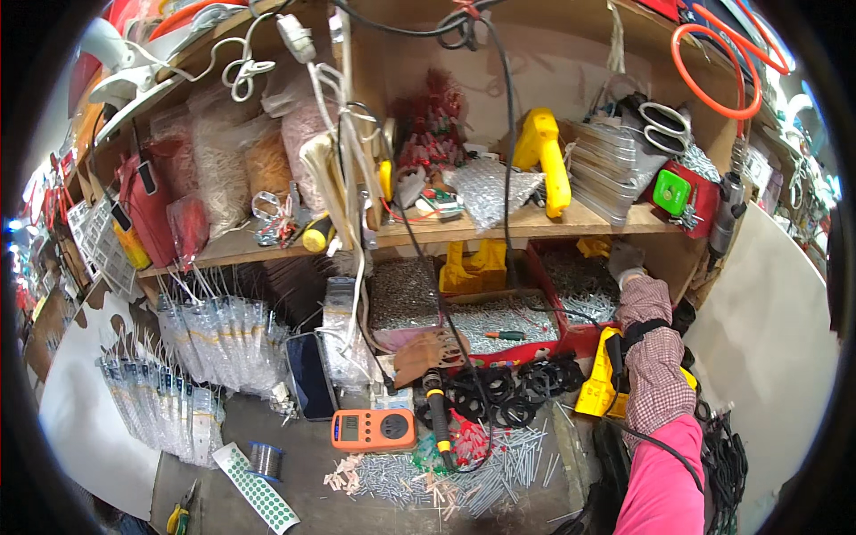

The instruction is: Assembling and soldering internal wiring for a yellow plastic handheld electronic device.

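Note:
My right arm, in a pink sleeve with a checked cover over the forearm, reaches up the right side. My right hand (627, 259), in a grey glove, is at the back right of a red bin (578, 328) holding many small metal parts (580, 276). Its fingers are too small and shaded to make out, and whether they hold anything is not visible. A yellow plastic piece (594, 245) lies just left of the glove. Below the forearm stands a yellow holder (599, 374). My left hand is out of view.
On the bench are an orange meter (373, 430), a black-and-yellow screwdriver-like tool (437, 415), loose screws (508, 468), a solder spool (265, 461), a sheet of green dots (254, 489) and pliers (181, 513). Cables hang before the wooden shelf (428, 234). Bagged parts (223, 339) stand left.

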Available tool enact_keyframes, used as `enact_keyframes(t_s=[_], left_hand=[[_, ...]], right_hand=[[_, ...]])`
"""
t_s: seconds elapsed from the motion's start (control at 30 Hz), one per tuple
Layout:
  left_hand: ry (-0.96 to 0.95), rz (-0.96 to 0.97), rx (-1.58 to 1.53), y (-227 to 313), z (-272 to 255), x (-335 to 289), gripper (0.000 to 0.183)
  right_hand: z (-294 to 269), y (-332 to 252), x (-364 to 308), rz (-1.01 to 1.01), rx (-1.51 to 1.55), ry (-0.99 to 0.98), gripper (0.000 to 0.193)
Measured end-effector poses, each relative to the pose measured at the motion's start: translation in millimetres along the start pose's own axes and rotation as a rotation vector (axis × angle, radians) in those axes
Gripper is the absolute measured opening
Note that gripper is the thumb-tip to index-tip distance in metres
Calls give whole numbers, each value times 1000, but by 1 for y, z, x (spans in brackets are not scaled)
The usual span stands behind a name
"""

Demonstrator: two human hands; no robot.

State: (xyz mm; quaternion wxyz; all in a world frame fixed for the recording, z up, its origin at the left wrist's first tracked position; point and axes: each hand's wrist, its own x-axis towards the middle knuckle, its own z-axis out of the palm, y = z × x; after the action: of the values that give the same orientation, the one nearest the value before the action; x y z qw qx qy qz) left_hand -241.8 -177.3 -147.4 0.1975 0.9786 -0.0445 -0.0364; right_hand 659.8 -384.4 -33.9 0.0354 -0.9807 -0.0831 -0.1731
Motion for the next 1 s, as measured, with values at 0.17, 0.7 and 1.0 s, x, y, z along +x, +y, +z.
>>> enact_keyframes(t_s=[0.17,0.7,1.0], left_hand=[[67,37,-13,23,-29,8,54],[153,-32,-92,32,-55,32,57],[228,90,-111,20,-38,26,59]], right_hand=[[-48,-13,-54,-381,25,486,46],[-197,41,-408,-66,1616,-18,46],[-156,61,-541,150,1032,-356,24]])
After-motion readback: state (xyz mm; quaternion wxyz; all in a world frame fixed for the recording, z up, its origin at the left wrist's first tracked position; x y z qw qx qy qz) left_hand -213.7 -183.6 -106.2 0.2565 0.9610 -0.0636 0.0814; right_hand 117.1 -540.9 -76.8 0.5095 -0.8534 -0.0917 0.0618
